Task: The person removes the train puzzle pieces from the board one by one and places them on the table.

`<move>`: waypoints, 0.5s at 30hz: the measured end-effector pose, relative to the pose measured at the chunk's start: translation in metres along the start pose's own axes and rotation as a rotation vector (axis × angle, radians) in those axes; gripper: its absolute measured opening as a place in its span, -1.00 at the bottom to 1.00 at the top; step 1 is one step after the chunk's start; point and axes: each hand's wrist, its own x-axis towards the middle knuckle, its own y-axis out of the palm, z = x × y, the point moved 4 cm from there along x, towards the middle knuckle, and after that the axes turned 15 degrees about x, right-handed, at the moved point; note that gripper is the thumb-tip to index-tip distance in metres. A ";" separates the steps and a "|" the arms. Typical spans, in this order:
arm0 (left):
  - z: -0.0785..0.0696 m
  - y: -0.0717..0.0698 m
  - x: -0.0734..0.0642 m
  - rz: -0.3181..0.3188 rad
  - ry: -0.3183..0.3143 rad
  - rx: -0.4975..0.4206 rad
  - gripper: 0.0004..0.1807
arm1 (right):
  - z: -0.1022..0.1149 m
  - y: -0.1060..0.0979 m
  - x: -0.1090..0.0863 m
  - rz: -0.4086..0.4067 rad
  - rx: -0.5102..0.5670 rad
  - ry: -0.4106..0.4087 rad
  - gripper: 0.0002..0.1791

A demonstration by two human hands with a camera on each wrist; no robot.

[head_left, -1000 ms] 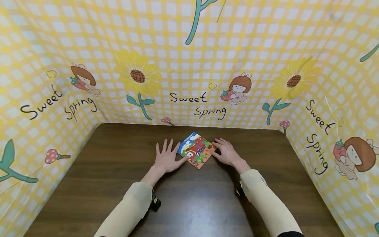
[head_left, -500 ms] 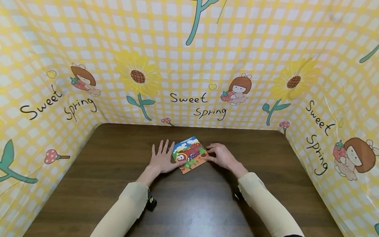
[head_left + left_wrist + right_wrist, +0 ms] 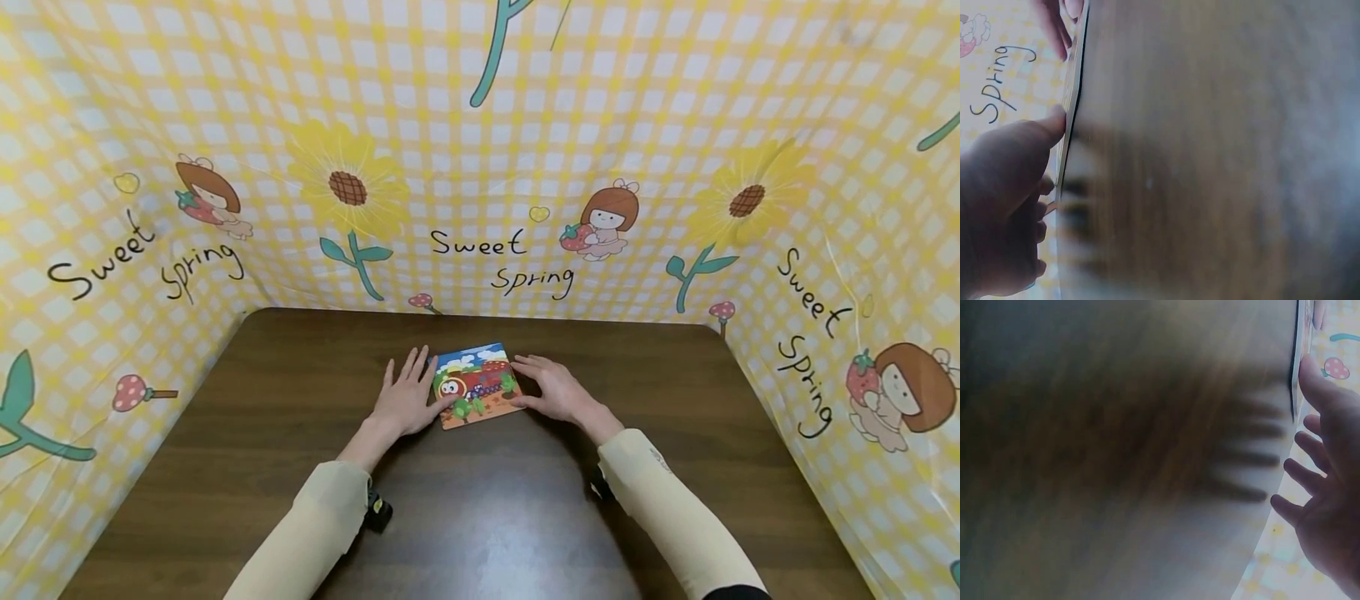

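A thin square board (image 3: pixel 480 385) with a bright cartoon picture of a round-eyed face, clouds and green plants lies flat near the far side of the brown table. At its left edge is my left hand (image 3: pixel 403 402), fingers spread and thumb on the lower left of the picture. My right hand (image 3: pixel 557 390) reaches in from the other side, fingers extended, with thumb at the lower right corner. In the left wrist view, the thumb of my left hand (image 3: pixel 1007 165) meets the board's edge (image 3: pixel 1076 81). The right wrist view shows my right hand (image 3: pixel 1335 456) with its thumb by the board's edge (image 3: pixel 1296 369).
The wooden table (image 3: pixel 225 467) stretches out on both sides and in front of the board. A yellow checked cloth (image 3: pixel 480 167) printed with flowers, figures and lettering encloses the back and sides. A small black device (image 3: pixel 377 511) sits at my left wrist.
The board has turned from a diamond position to nearly straight and has shifted left. Both hands have moved a little left with it, staying at its sides.
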 end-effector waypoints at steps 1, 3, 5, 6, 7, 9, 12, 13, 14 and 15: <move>0.000 -0.001 -0.001 -0.003 0.004 -0.001 0.01 | 0.000 0.002 0.000 0.019 0.005 0.006 -0.14; 0.000 -0.001 -0.002 -0.005 0.014 -0.003 -0.02 | -0.001 0.005 0.001 0.050 0.028 0.009 -0.10; 0.000 -0.002 -0.004 -0.008 0.024 -0.015 -0.03 | -0.004 0.007 0.002 0.066 0.068 0.013 -0.05; 0.000 -0.002 -0.005 -0.006 0.029 -0.019 -0.02 | -0.010 0.011 0.005 0.062 0.077 0.007 -0.02; 0.000 -0.002 -0.005 -0.005 0.034 -0.023 -0.01 | -0.016 0.014 0.007 0.057 0.088 -0.001 0.01; 0.000 -0.002 -0.007 0.002 0.044 -0.027 0.04 | -0.022 0.017 0.010 0.051 0.101 -0.009 0.08; 0.000 -0.001 -0.009 0.014 0.062 -0.033 0.12 | -0.025 0.018 0.012 0.042 0.101 -0.011 0.12; 0.000 0.000 -0.010 0.018 0.066 -0.034 0.14 | -0.020 0.016 0.010 0.049 0.102 -0.001 0.12; 0.000 0.000 -0.010 0.021 0.070 -0.033 0.16 | -0.014 0.014 0.009 0.056 0.094 0.012 0.11; 0.001 0.001 -0.011 0.022 0.072 -0.037 0.17 | -0.009 0.011 0.007 0.065 0.090 0.027 0.10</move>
